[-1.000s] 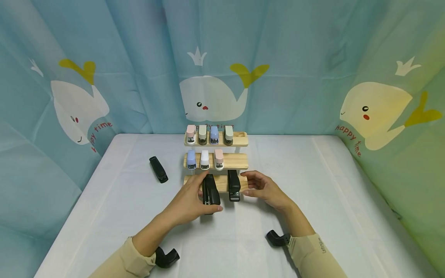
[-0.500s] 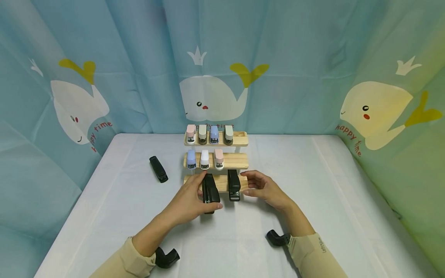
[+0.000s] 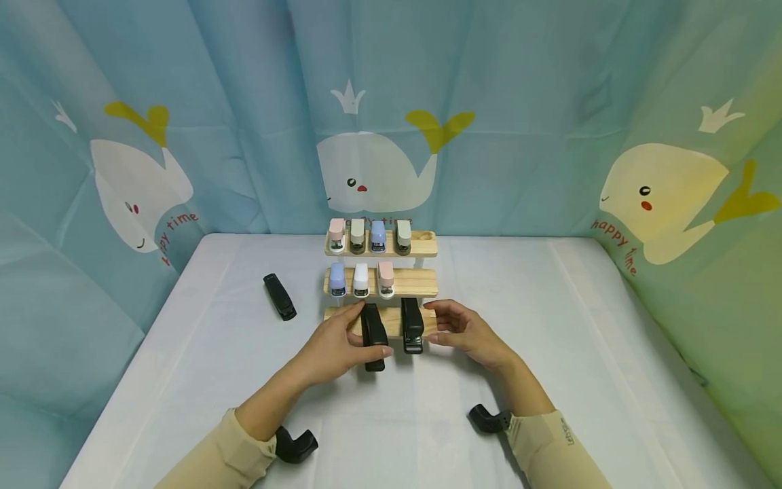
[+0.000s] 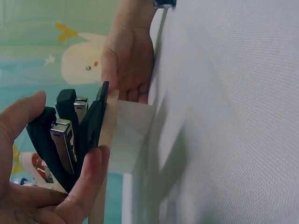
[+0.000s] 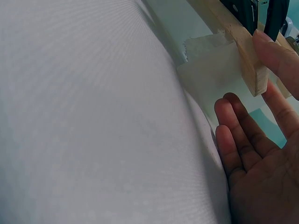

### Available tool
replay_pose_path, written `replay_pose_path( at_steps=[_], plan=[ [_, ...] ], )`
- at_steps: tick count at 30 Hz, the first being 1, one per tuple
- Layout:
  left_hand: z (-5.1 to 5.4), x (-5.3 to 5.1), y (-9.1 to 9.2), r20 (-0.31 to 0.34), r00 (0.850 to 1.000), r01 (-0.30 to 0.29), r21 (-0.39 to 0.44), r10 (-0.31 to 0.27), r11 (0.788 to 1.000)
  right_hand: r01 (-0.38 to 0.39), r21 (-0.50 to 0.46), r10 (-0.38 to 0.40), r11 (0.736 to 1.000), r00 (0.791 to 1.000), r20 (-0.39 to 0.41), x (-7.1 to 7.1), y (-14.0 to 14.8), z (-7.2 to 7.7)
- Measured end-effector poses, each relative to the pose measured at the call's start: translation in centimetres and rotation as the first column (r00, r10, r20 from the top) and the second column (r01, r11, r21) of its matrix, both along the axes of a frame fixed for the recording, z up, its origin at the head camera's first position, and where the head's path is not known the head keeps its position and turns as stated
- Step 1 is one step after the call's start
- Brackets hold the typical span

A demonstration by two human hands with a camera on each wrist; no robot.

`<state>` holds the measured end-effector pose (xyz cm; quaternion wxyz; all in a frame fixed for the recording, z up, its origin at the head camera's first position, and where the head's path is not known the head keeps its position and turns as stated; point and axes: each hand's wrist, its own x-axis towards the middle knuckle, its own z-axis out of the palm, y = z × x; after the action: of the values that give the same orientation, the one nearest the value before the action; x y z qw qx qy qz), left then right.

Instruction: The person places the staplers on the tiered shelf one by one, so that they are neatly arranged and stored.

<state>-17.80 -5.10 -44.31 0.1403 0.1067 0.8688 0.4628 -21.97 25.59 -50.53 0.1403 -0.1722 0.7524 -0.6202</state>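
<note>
My left hand [image 3: 332,346] holds a black stapler [image 3: 375,333] between thumb and fingers at the front of a three-tier wooden rack's bottom shelf [image 3: 391,326]. In the left wrist view the held stapler [image 4: 44,144] gapes, its metal magazine showing. Whether its base rests on the board cannot be told. To its right, a second black stapler [image 3: 412,324] sits on the same shelf, overhanging the front edge. My right hand [image 3: 470,336] grips the shelf's right end, thumb at the front and index finger behind the board [image 5: 254,70]; the other fingers stay loosely bent below.
Small staplers in pink, grey, blue and white stand on the middle shelf [image 3: 415,282] and top shelf [image 3: 424,243]. Another black stapler [image 3: 280,297] lies on the white table left of the rack. A whale-print curtain [image 3: 519,122] hangs behind.
The left hand has shifted the held stapler slightly right and away from me, turning it so its inner metal part no longer shows from above. The right hand keeps its place at the shelf end.
</note>
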Motion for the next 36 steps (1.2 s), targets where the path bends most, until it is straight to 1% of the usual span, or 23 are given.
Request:
replay_pose_path(
  at_steps=[3,6,8,10,12,17,24,30,36],
  plan=[
    [-0.1,-0.2,0.0,0.046,0.999,0.021,0.035,-0.022,0.999,-0.003,-0.006,0.003,1.0,1.0,0.006,0.0,0.0,0.0],
    [-0.2,-0.5,0.1,0.075,0.996,0.046,0.07,-0.051,0.996,-0.003,-0.002,0.003,1.0,1.0,0.011,0.0,0.0,0.0],
    [-0.3,-0.7,0.1,0.086,0.994,0.057,0.087,-0.064,0.995,-0.002,0.004,0.002,1.0,1.0,0.012,0.1,0.0,0.0],
    [-0.3,-0.8,0.2,0.096,0.993,0.056,0.095,-0.065,0.994,-0.002,0.008,0.002,1.0,1.0,0.013,0.1,0.0,0.1],
    [-0.3,-0.9,0.3,0.087,0.995,0.046,0.087,-0.054,0.995,-0.002,0.008,0.001,1.0,1.0,0.013,0.1,-0.1,0.1],
    [-0.2,-1.0,0.6,0.03,0.999,0.011,0.047,-0.012,0.999,-0.001,-0.001,0.001,1.0,1.0,0.01,0.1,-0.1,0.1],
    [-0.4,-1.1,0.8,0.032,0.999,0.001,0.052,-0.003,0.999,0.002,0.005,-0.002,1.0,1.0,0.013,0.1,-0.1,0.1],
    [-0.5,-1.4,0.8,0.021,1.0,0.008,0.044,-0.009,0.999,-0.003,0.007,0.003,1.0,1.0,0.016,0.0,-0.1,0.2],
    [-0.5,-1.5,1.0,0.035,0.999,0.002,0.029,-0.003,1.0,0.007,0.034,-0.007,0.999,1.0,0.004,0.0,0.0,0.1]
  ],
)
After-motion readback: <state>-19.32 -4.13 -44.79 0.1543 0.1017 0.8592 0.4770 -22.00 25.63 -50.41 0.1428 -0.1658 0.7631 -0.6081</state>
